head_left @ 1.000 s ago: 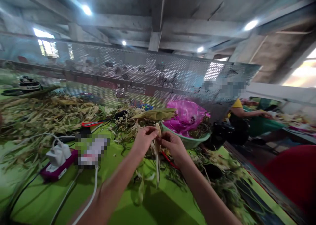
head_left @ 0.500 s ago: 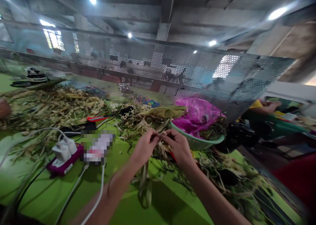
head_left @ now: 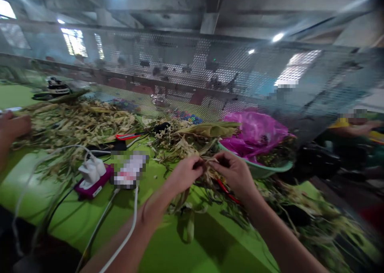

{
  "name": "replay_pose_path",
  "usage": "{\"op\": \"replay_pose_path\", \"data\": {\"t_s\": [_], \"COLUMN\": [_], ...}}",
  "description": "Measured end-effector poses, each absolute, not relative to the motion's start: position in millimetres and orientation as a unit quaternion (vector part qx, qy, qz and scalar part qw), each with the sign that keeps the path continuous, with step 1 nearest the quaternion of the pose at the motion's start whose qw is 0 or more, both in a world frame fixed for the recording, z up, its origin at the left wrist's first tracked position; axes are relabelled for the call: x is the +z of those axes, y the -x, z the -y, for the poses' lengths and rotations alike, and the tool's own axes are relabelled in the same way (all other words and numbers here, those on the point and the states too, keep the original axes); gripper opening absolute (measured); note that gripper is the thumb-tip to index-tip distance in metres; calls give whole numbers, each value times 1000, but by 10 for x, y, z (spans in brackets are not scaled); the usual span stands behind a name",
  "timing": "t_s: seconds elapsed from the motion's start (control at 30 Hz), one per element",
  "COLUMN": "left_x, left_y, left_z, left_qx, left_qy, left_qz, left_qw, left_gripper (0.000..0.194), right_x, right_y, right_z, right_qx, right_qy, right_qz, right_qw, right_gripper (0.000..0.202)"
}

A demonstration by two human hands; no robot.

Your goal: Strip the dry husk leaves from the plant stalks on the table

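Observation:
My left hand [head_left: 187,172] and my right hand [head_left: 237,175] meet above the green table, fingers pinched. Between their fingertips runs a thin pale strip of dried plant [head_left: 209,161], perhaps husk or leaf; the exact kind is hard to make out. Longer dried leaves [head_left: 189,223] hang below my left hand toward the tabletop. Just behind my fingers lies a heap of dry plant pieces [head_left: 184,145]. Partly under my right hand is a slim red object [head_left: 228,192], its ends hidden.
Right of centre, a green basin [head_left: 270,168] holds a purple plastic bag [head_left: 258,131]. A power strip [head_left: 96,187] with white plugs and a phone [head_left: 132,169] sit left, cables crossing my left forearm. A red cutter [head_left: 129,136] lies behind. Another person's hand [head_left: 13,127] is far left.
The view has swung right to left, shifting the table's things rightward in the picture. My hands are slightly farther apart, both still pinching the strip. The other person's hand shows more at left.

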State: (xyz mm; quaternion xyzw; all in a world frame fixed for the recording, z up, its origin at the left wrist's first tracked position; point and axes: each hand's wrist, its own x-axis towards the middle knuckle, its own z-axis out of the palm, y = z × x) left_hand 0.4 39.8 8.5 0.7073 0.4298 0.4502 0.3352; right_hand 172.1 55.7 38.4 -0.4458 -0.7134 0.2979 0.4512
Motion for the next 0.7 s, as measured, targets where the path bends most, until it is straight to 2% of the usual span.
{"op": "replay_pose_path", "data": {"t_s": [0.1,0.2,0.33,0.43,0.5,0.6,0.7], "left_x": [113,126,157,190,202,205,190], "left_y": [34,88,192,276,296,214,26], "left_z": [-403,-427,-459,-499,-527,-524,-433], "left_qx": [421,406,410,468,562,705,672], "left_qy": [-734,-739,-710,-642,-559,-373,-358], "left_qz": [-439,-444,-490,-542,-548,-468,-397], "left_qw": [303,304,296,274,267,381,512], "left_gripper": [22,29,23,13,12,32,45], "right_x": [349,351,423,497,533,527,426], "right_y": [-1742,-1765,-1856,-1952,-1988,-1944,-1781], "right_z": [-601,-656,-739,-800,-807,-749,-652], "right_qx": [269,314,374,405,419,428,472], "right_qy": [471,480,469,464,458,444,415], "right_qz": [692,628,540,485,456,437,422], "right_qw": [476,526,590,621,638,655,654], "right_gripper": [25,29,25,22,21,23,24]}}
